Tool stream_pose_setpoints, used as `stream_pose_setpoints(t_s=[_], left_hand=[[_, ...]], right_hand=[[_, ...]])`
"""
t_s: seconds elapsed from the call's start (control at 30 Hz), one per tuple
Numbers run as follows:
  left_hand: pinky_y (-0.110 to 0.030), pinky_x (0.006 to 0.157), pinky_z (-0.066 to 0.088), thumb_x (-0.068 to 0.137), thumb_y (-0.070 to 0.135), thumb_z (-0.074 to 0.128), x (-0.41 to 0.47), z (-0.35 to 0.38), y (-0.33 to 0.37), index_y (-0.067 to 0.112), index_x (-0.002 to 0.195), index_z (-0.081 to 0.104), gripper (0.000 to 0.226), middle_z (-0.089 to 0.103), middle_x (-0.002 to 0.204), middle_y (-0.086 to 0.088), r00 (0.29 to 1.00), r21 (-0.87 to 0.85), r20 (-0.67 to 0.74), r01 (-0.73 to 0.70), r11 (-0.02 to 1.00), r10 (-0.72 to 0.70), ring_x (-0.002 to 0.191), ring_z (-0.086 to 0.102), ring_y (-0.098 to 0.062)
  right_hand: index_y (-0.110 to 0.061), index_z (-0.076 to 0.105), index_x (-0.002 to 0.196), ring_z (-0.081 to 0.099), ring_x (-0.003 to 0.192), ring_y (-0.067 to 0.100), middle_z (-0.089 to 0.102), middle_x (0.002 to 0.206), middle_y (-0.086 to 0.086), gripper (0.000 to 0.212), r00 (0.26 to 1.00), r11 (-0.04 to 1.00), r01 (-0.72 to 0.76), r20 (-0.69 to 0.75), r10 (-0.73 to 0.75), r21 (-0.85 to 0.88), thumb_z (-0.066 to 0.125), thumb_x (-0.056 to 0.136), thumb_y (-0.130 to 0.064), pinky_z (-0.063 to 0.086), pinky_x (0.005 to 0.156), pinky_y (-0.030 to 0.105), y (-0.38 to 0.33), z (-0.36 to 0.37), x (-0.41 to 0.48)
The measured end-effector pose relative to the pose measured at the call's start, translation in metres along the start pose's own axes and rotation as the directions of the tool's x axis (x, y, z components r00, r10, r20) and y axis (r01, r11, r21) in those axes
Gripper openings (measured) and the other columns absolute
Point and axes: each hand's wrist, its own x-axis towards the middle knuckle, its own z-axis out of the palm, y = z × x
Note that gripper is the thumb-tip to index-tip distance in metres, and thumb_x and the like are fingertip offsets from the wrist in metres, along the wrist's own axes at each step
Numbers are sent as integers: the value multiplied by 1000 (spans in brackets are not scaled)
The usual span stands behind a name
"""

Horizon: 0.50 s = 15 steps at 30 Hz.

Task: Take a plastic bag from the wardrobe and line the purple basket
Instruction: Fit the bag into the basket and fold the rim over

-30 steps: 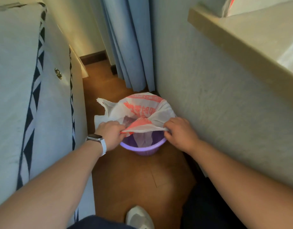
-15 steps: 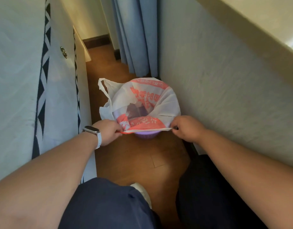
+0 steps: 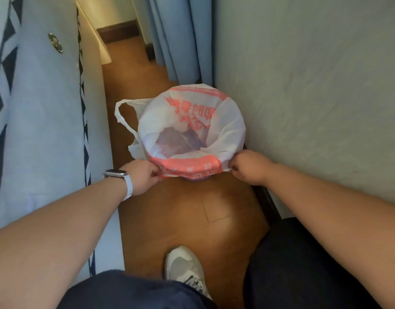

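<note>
A white plastic bag (image 3: pixel 227 128) with red print sits open inside the purple basket (image 3: pixel 195 178), its mouth stretched round the rim. Only a sliver of purple shows under the near edge; the rest of the basket is hidden by the bag. My left hand (image 3: pixel 142 176), with a white watch on its wrist, pinches the bag's near-left edge. My right hand (image 3: pixel 248 167) pinches the near-right edge. One bag handle (image 3: pixel 122 114) sticks out loose to the left.
The basket stands on a brown wooden floor (image 3: pixel 185 217) in a narrow gap. A pale fabric wardrobe (image 3: pixel 42 121) with dark triangle trim is on the left, a white wall (image 3: pixel 314 97) on the right, blue curtains (image 3: pixel 181 34) behind. My white shoe (image 3: pixel 184 267) is below.
Both hands have pulled the bag's near edge down and outward over the basket's front rim, so the bag's mouth is wider and rounder. The camera has dipped lower.
</note>
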Motion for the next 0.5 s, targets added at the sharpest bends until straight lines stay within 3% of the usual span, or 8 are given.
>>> stream_pose_setpoints(t_s=[0.1,0.2,0.27,0.4,0.5], left_hand=[[-32,67,55,90,50,51,-8,-8,3,31,96,69,27,68,90,10,997,49,-66,-30,998,33,76,62,-11],[-24,52,44,88,55,40,-23,-24,14,31,72,59,35,57,67,13,969,178,-220,-77,981,116,59,52,-6],[-23,48,37,89,55,39,-32,-33,25,27,67,54,38,54,63,11,950,234,-265,-103,967,165,56,48,-7],[-20,48,23,88,53,40,-33,-46,57,26,74,52,33,58,74,8,892,252,-341,-217,943,296,65,45,-11],[-22,59,42,92,48,49,-27,-46,89,22,94,61,28,62,90,5,861,145,-373,-314,938,346,79,53,-13]], right_hand=[[-15,72,90,65,90,32,71,97,10,21,999,997,-35,-4,35,71,55,87,-28,54,75,37,0,-3,-7],[-12,67,79,63,83,32,69,87,11,20,987,985,-80,-125,100,156,57,87,-28,50,68,37,-3,-14,-17],[-16,61,72,60,76,29,67,79,8,19,962,976,-108,-228,150,187,59,86,-28,45,61,34,-7,-24,-24],[-22,46,61,52,67,23,49,66,-6,29,908,974,-105,-380,176,198,60,84,-33,39,55,33,-12,-34,-28],[-18,56,75,56,80,28,56,81,1,15,856,983,-19,-505,110,182,65,81,-29,46,64,36,-13,-36,-26]])
